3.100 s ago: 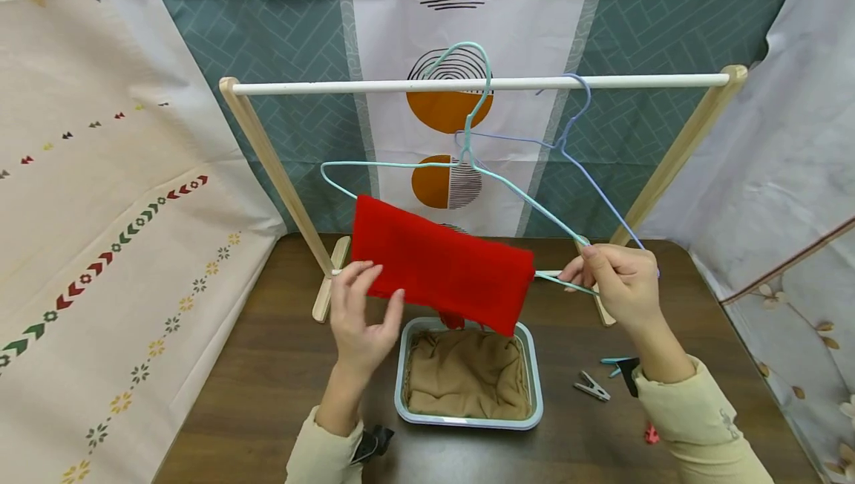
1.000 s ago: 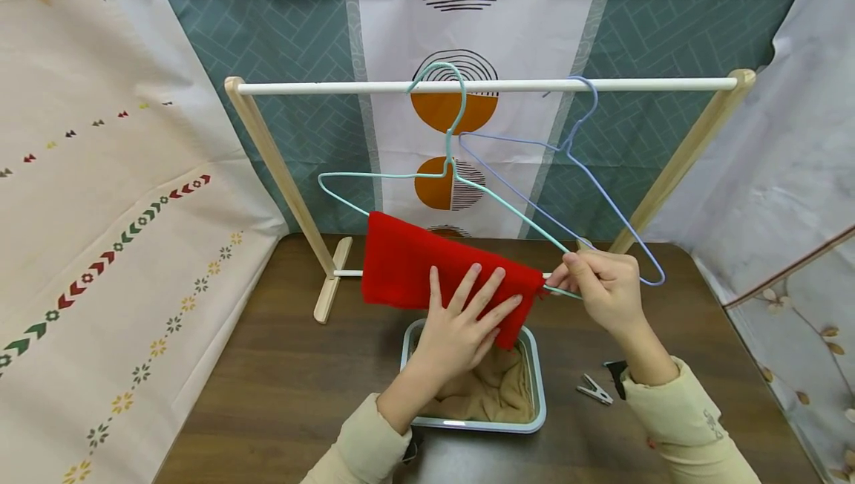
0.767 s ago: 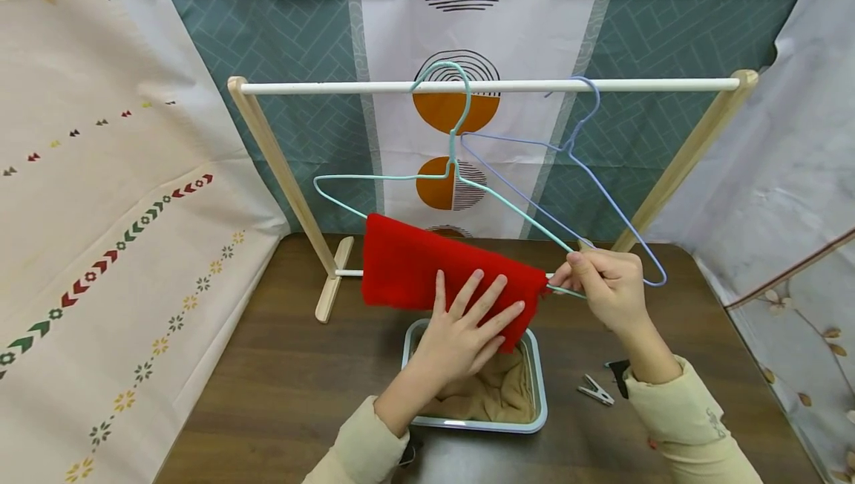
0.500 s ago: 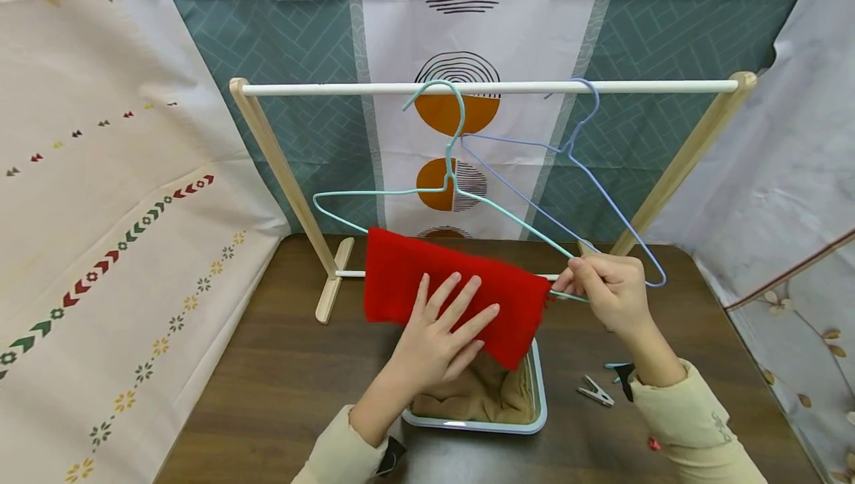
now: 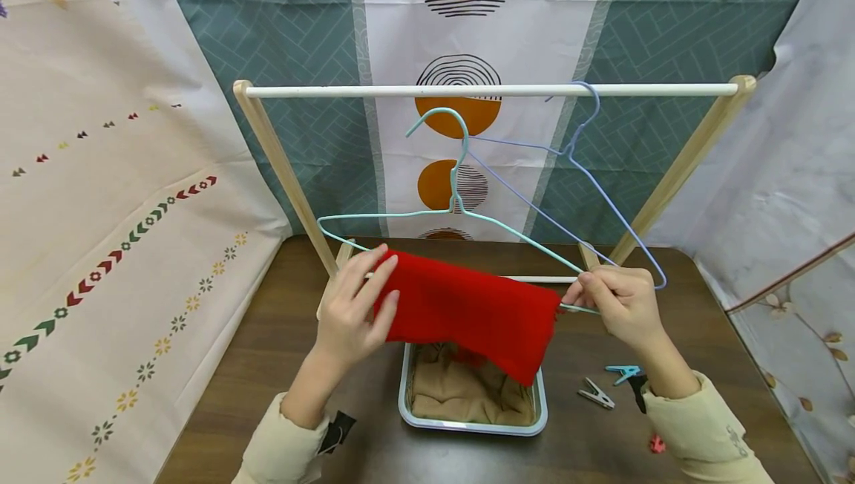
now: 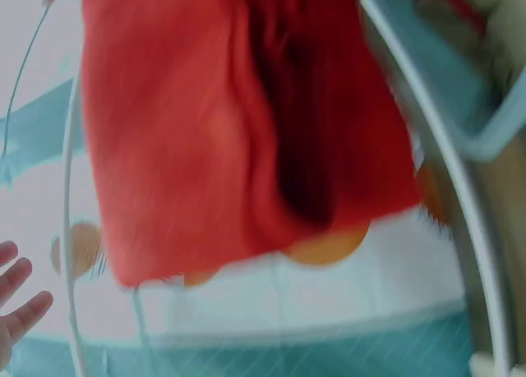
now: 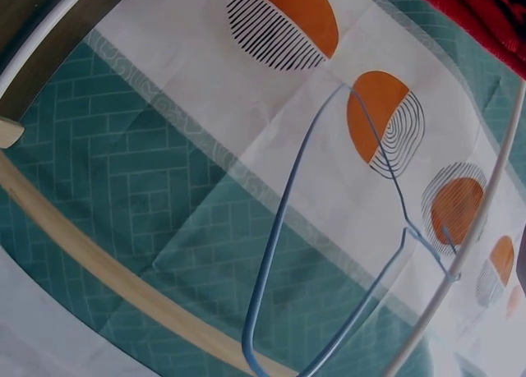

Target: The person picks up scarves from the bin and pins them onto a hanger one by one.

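A folded red scarf [image 5: 467, 306], with a little fringe at its right edge, is draped over the lower bar of a mint-green hanger [image 5: 514, 233]. My right hand [image 5: 621, 302] grips the right end of this hanger, and its hook is in front of and below the white rod. Beside the scarf's left edge, my left hand [image 5: 347, 317] has its fingers spread and loosely bent; whether a fingertip touches the cloth is unclear. In the left wrist view the scarf [image 6: 181, 147] hangs large and blurred, with left fingers at the lower left.
A blue hanger [image 5: 604, 194] hangs from the rack's white rod [image 5: 334, 91]. Under the scarf stands a light-blue basket [image 5: 477, 429] with brown cloth [image 5: 467, 395] inside. Grey [image 5: 597, 395], blue [image 5: 624, 373] and red [image 5: 657, 444] clothespins lie on the right of the table.
The mint hanger and scarf have come down, and the hook has dropped from rod height to below it. My left hand has moved from the scarf's front to its left edge.
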`<state>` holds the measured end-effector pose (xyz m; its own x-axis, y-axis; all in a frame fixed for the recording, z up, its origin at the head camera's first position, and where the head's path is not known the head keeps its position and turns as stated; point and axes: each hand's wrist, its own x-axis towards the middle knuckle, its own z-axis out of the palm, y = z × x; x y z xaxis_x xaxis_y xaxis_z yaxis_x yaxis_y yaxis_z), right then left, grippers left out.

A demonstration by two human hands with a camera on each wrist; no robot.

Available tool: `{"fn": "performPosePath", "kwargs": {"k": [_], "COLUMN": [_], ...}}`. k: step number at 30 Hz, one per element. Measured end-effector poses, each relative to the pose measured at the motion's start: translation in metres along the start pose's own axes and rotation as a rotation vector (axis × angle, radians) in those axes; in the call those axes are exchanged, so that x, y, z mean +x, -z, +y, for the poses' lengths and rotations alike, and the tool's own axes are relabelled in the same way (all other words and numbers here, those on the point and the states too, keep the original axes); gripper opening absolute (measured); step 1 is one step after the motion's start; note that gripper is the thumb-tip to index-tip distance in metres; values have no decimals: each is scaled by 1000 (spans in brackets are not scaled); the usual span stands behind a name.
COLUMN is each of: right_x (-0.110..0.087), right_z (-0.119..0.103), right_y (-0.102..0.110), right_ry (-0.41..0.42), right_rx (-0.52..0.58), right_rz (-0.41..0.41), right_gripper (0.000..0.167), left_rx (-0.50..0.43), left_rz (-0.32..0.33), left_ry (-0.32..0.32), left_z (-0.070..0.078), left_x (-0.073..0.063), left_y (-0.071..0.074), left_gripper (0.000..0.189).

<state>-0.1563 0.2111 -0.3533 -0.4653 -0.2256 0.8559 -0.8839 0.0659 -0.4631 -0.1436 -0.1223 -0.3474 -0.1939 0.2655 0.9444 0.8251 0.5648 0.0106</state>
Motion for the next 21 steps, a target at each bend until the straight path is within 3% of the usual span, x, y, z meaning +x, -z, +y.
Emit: {"fn": "performPosePath", "kwargs": {"k": [6, 10, 14, 21], "right_x": [-3, -2, 2, -3], "right_z": [0, -4, -11, -6], "right_y": [4, 6, 7, 14], "right_ry": [12, 21, 21, 29], "right_rx": [28, 34, 26, 38], "right_rz": [-25, -35, -46, -77], "right_gripper": [30, 30, 30, 30], "left_rx": [-1, -5, -76, -229], "left_rz": [35, -20, -172, -588], "left_ry": [43, 107, 218, 339], "left_z": [-19, -32, -51, -80], "left_x": [15, 23, 27, 30], "left_y": [20, 28, 36, 42], "left_gripper": [33, 39, 46, 28]}}
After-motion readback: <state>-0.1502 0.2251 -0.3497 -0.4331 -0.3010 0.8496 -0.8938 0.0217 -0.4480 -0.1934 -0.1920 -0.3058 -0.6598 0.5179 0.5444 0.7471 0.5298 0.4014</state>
